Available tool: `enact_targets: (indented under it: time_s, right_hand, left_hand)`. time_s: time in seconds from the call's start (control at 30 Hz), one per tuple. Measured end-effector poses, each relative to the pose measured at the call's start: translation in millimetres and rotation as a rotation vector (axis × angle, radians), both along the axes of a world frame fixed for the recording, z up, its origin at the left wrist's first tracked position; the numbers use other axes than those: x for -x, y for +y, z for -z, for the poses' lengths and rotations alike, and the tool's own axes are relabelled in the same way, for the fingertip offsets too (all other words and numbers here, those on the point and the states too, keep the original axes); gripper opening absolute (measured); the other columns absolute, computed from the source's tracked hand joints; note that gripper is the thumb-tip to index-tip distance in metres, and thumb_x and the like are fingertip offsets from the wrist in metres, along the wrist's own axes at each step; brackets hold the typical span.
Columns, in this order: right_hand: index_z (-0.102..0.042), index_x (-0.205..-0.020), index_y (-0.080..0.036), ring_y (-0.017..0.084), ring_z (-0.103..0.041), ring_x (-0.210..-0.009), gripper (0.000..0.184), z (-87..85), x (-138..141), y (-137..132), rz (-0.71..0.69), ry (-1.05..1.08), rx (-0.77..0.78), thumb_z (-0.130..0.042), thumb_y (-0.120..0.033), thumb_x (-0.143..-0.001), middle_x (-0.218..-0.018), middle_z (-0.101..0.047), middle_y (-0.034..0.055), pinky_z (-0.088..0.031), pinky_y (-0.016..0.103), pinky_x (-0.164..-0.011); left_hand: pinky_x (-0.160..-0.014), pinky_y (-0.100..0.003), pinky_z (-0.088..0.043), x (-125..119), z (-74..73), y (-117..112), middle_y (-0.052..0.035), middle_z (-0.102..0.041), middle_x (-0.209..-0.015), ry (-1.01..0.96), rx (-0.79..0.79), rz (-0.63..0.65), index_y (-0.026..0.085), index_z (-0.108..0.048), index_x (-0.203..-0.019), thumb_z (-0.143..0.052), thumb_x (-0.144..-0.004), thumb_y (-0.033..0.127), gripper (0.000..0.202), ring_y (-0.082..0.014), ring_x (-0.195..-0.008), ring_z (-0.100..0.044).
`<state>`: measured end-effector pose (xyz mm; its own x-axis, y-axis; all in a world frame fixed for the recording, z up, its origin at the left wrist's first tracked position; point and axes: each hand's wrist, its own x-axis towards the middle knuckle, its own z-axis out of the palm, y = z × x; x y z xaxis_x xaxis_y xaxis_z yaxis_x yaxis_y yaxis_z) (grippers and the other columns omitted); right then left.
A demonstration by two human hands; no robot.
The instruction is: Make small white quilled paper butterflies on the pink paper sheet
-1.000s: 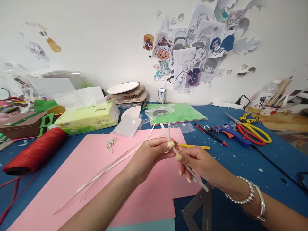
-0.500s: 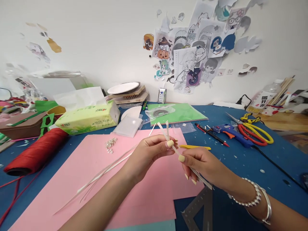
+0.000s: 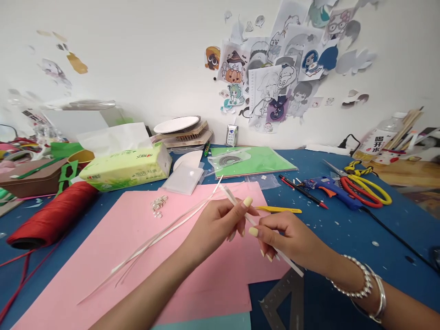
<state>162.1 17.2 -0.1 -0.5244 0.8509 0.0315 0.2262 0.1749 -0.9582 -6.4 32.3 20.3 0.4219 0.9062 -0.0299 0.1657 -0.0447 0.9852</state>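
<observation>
Above a pink paper sheet (image 3: 130,238), my left hand (image 3: 216,227) pinches a bundle of long thin white paper strips (image 3: 154,238) that trail down to the left. My right hand (image 3: 285,238), with silver bracelets at the wrist, is closed on one white strip (image 3: 292,266) that runs diagonally from the left hand's fingertips down to the right. The two hands' thumbs nearly touch. A small pile of rolled white paper coils (image 3: 158,205) lies on the pink sheet behind the left hand.
A red thread spool (image 3: 51,215) and green tissue pack (image 3: 125,169) stand left. A green sheet (image 3: 254,160), yellow tweezers (image 3: 278,210), blue glue gun (image 3: 332,189), red and yellow scissors (image 3: 364,188) lie behind and right. A grey set square (image 3: 285,298) lies at the front on the blue mat (image 3: 343,229).
The strip ends that stuck up above the left fingers have come down. The right hand has slid slightly down and left along the single strip, and the left thumb has lifted.
</observation>
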Motion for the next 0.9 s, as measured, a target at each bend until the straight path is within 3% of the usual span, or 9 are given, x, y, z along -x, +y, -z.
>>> enact_targets:
  time_s: [0.2,0.6,0.9]
  right_hand:
    - [-0.053,-0.06,-0.014,0.007,-0.05,-0.047,0.034,-1.0,-4.6,1.8,-0.043,0.073,0.086,-0.044,-0.037,-0.083,-0.053,-0.053,-0.0015,-0.041,0.02,-0.049]
    - [-0.055,-0.059,-0.014,0.006,-0.052,-0.048,0.03,-7.6,-7.2,0.9,-0.034,0.001,-0.043,-0.047,-0.031,-0.082,-0.055,-0.053,-0.0018,-0.04,0.017,-0.048]
    - [-0.058,-0.063,-0.013,0.007,-0.053,-0.05,0.033,-10.6,-9.4,0.9,-0.137,0.094,0.167,-0.044,-0.035,-0.083,-0.058,-0.058,0.0013,-0.043,0.018,-0.049]
  left_hand:
    - [-0.044,-0.02,-0.033,-2.2,3.3,3.3,0.0027,-0.049,-0.048,-0.139,0.036,0.027,0.013,-0.064,-0.071,-0.041,-0.083,0.037,0.035,-0.0065,-0.041,-0.041]
    - [-0.046,-0.021,-0.035,-0.5,2.5,1.8,0.0015,-0.052,-0.048,-0.22,-0.027,-0.11,0.014,-0.061,-0.066,-0.043,-0.081,0.039,0.034,-0.0089,-0.043,-0.045]
    - [-0.044,-0.018,-0.032,0.6,3.7,5.3,0.0025,-0.049,-0.045,-0.333,0.067,-0.191,0.014,-0.06,-0.062,-0.043,-0.082,0.033,0.033,-0.0063,-0.041,-0.042]
